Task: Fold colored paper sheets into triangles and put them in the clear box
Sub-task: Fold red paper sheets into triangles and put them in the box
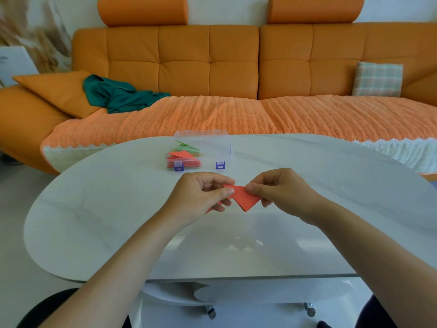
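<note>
The left corner of a folded red paper sheet [243, 198] is pinched between the thumb [227, 191] and forefinger of the left hand [201, 197], with the remaining fingers curled beneath the paper. The sheet's upper right edge is pinched between the thumb [251, 187] and forefinger of the right hand [280, 192], whose other fingers are curled in behind. The paper is held at the centre of the frame, just above the tabletop, as a triangle with one tip pointed down towards the viewer. A small red edge is seen below the left fingers. Both bare forearms are stretched in from the lower corners of the frame.

The clear box [212, 147] is set on the white oval table [94, 209] just above the hands in the frame, apart from them. Its lid seems to be raised at the far side, and two purple latches [220, 165] are seen on its near wall. Red folded triangles [182, 154] and a green folded triangle [184, 144] are stacked in its left part.

Behind the table, the upper half of the frame is filled by an orange sofa [184, 62] covered with a ribbed orange throw [236, 114]. A dark green cloth [118, 95] is crumpled against an orange pillow [56, 91] at the left, and a plaid cushion [378, 79] is propped at the right. Castor wheels [311, 309] are visible under the table at the bottom edge.
</note>
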`<state>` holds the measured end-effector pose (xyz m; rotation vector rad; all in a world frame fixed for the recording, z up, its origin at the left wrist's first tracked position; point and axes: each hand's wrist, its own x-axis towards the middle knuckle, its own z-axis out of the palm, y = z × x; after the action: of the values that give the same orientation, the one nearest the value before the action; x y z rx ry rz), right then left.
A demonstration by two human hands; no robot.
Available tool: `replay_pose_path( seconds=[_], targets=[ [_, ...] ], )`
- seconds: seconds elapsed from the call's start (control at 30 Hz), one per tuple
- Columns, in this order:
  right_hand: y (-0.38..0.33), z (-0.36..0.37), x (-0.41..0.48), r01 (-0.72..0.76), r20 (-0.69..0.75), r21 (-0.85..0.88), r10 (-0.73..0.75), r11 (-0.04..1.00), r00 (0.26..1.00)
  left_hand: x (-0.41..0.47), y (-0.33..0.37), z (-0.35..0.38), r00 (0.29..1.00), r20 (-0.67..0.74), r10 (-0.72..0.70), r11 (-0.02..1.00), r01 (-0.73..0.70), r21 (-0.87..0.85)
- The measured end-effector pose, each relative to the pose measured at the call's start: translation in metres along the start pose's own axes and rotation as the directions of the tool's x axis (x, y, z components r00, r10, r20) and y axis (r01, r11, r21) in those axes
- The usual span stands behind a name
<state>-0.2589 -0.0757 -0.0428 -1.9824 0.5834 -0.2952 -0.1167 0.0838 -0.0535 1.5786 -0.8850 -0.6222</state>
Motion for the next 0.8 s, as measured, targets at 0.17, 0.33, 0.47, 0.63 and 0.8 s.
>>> replay_pose_path(
  seconds=[0.17, 0.33, 0.47, 0.63, 0.8],
  targets=[
    [0.002, -0.009, 0.001, 0.008, 0.120, 0.005, -0.009, 1.000, 0.993, -0.001, 0.003, -0.004, 0.997, 0.071, -0.032, 0.999, 0.031, 0.015],
    [0.013, -0.006, 0.007, -0.034, 0.159, -0.142, 0.057, 0.989, 0.986, 0.002, -0.007, 0.001, 0.992, 0.052, -0.112, 0.979, 0.101, 0.179],
    [0.022, 0.007, 0.012, -0.041, 0.104, -0.382, 0.087, 0.923, 0.991, 0.004, -0.022, 0.012, 0.996, 0.032, -0.081, 0.877, 0.056, 0.478],
    [0.023, 0.019, 0.014, 0.035, 0.081, -0.625, 0.019, 0.780, 0.997, 0.004, -0.025, 0.019, 0.999, 0.045, -0.012, 0.705, -0.024, 0.709],
    [0.025, 0.025, 0.015, 0.117, 0.060, -0.704, -0.105, 0.701, 0.993, 0.007, -0.035, 0.021, 0.990, 0.080, 0.120, 0.620, -0.138, 0.773]
  ],
)
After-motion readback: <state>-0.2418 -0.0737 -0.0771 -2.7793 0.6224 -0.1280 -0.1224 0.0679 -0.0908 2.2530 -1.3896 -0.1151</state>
